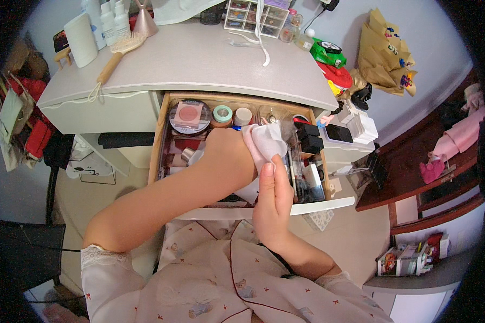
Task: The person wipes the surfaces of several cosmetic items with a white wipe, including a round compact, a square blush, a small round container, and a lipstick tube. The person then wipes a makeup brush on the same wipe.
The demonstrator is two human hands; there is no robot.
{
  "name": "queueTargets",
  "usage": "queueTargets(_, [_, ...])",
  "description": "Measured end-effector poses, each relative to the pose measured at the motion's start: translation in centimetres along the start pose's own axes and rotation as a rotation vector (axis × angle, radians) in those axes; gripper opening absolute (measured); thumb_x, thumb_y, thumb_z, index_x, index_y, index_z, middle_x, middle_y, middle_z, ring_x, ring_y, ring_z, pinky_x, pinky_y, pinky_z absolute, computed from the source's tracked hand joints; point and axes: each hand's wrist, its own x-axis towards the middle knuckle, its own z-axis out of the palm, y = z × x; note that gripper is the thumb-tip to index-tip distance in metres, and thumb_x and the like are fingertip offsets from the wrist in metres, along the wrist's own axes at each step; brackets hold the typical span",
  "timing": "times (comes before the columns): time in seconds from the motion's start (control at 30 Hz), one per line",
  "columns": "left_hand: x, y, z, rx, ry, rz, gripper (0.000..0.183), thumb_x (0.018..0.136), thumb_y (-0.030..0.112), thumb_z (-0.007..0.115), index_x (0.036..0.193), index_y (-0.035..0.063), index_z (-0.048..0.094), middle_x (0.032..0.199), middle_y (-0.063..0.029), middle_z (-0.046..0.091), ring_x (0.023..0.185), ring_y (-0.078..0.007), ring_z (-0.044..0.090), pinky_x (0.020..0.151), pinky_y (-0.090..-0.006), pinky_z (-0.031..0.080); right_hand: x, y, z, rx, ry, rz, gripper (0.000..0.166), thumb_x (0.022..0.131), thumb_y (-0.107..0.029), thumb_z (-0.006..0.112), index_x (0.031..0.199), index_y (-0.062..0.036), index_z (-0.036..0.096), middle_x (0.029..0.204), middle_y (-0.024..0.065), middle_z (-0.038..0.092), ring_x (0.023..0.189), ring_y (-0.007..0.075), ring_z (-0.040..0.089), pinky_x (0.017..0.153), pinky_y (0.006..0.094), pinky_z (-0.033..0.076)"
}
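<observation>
Above an open drawer (322,204) of cosmetics, my left hand (229,155) reaches across with its back turned up, closed at a pink and white cloth or pad (268,143). My right hand (274,198) pinches the lower edge of that white material between thumb and fingers. In the drawer behind lie a blush compact (188,114) on a round case, a jar with a mint-green lid (222,114) and a white-lidded jar (243,116). Black boxes (310,139) and a white and dark bottle (314,181) stand at the drawer's right. My forearm hides part of the drawer.
On the desk (194,60) lie a wooden hairbrush (112,66) and white straps; a white paper roll (81,40), bottles and a small drawer organizer (256,18) stand at its back. A phone (338,133) lies on the right-hand surface. A black chair (24,254) is at left.
</observation>
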Motion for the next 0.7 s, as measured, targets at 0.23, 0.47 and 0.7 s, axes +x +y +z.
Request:
queueTargets(0.23, [-0.1, -1.0, 0.7, -0.173, -0.021, 0.020, 0.026, 0.079, 0.034, 0.059, 0.098, 0.0166, 0.065, 0.088, -0.0037, 0.068, 0.080, -0.0217, 0.067, 0.059, -0.0369, 0.052, -0.9, -0.3, 0.9, -0.052, -0.018, -0.024, 0.022, 0.098, -0.008, 0.042, 0.112, 0.0067, 0.050, 0.090, 0.0198, 0.058, 0.078, 0.0241, 0.056, 0.071, 0.0318, 0.046])
queueTargets(0.47, [1.0, -0.8, 1.2, -0.184, 0.231, -0.020, 0.024, 0.075, 0.033, 0.063, 0.087, 0.0128, 0.064, 0.083, -0.0108, 0.067, 0.074, -0.0280, 0.066, 0.062, -0.0397, 0.053, -0.7, -1.6, -0.1, 0.368, 0.049, 0.282, 0.027, 0.099, -0.015, 0.043, 0.116, 0.0033, 0.053, 0.101, 0.0143, 0.060, 0.089, 0.0249, 0.059, 0.079, 0.0343, 0.047])
queueTargets(0.7, [2.4, 1.2, -2.6, -0.059, 0.288, -0.240, 0.032, 0.078, 0.024, 0.057, 0.055, 0.0029, 0.064, 0.054, -0.0176, 0.059, 0.049, -0.0327, 0.060, 0.050, -0.0434, 0.048, 4.5, -3.0, -6.4, 1.093, 0.207, 0.145, 0.045, 0.101, -0.025, 0.039, 0.138, 0.0015, 0.036, 0.143, 0.0142, 0.040, 0.133, 0.0250, 0.037, 0.113, 0.0415, 0.027])
